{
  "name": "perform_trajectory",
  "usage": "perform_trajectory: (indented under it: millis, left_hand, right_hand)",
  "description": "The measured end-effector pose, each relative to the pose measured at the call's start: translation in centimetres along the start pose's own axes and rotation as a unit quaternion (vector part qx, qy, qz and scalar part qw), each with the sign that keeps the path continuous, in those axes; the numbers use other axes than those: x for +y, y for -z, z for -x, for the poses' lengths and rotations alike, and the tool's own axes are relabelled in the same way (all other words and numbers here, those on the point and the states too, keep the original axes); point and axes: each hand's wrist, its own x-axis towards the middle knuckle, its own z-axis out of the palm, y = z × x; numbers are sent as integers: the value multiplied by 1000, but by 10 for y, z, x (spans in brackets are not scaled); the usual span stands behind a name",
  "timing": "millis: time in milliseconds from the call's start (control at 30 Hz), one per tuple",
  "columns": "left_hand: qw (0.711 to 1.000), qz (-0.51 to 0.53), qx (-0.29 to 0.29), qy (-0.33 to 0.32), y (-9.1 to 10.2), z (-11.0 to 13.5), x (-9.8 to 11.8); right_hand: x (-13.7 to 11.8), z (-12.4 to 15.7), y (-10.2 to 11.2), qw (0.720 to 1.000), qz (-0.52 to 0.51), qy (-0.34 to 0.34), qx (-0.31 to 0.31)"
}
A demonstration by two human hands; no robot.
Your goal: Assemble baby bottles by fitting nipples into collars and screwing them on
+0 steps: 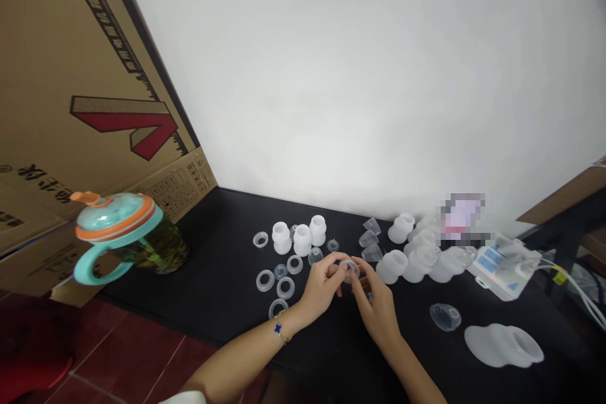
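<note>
Both hands meet at the middle of the black table, closed around a translucent bottle collar ring (350,269). My left hand (324,284) grips its left side, and my right hand (377,303) has its fingers on the right side. Whether a nipple sits inside the ring I cannot tell. Several loose collar rings (285,288) lie left of my left hand, with small clear nipples (280,271) among them. Behind them stand three small white bottles (302,240). Just beyond my right hand are clear caps (372,253) and a white bottle (392,266).
More white bottles (419,262) cluster at right, beside a white power strip (504,271) with cables. A clear cap (445,317) and a larger bottle (503,345) lie nearer. A lidded teal jug (156,246) and a cardboard box (95,76) stand left; a white wall rises behind.
</note>
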Motion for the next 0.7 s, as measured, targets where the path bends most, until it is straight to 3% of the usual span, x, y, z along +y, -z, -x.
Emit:
perform_trajectory:
  millis: [700]
  left_hand:
    - [1000,2,3,6,0,-1,0]
  right_hand:
    - [-3,-1,0,1000,0,7,-2]
